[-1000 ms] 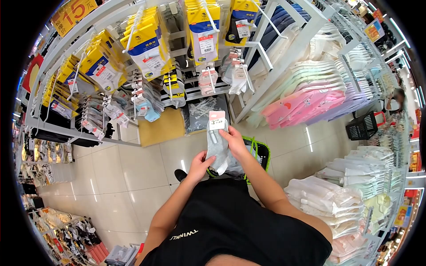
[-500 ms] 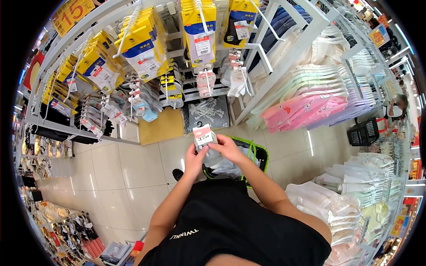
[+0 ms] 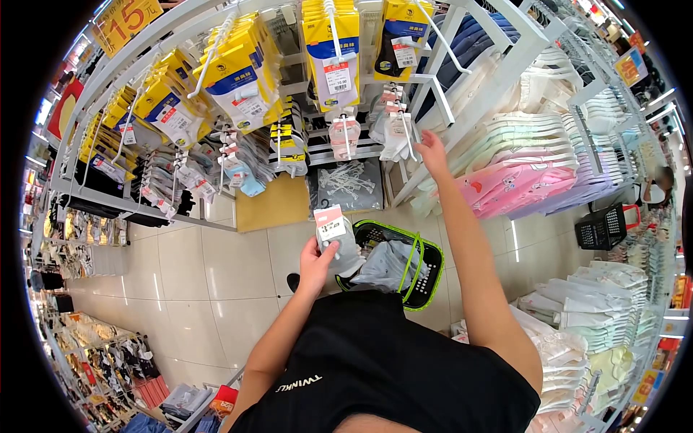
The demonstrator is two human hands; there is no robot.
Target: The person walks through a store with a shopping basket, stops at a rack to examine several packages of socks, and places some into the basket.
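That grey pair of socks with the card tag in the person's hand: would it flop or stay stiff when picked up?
The grey socks with a pink-and-white card tag probably flop: below the left hand the fabric sags. The card end looks stiffer, standing upright. One hand holds them, so they are likely light.

The left hand (image 3: 315, 261) is raised in front of the chest, elbow bent, fingers and thumb curled closed in a grip. The right arm stretches forward and up, nearly straight; the right hand (image 3: 434, 149) is open, fingers spread.

"15" on yellow sign (image 3: 130, 18); "TWINKL" on black shirt (image 3: 299, 383); price tag (image 3: 337, 75) unreadable.
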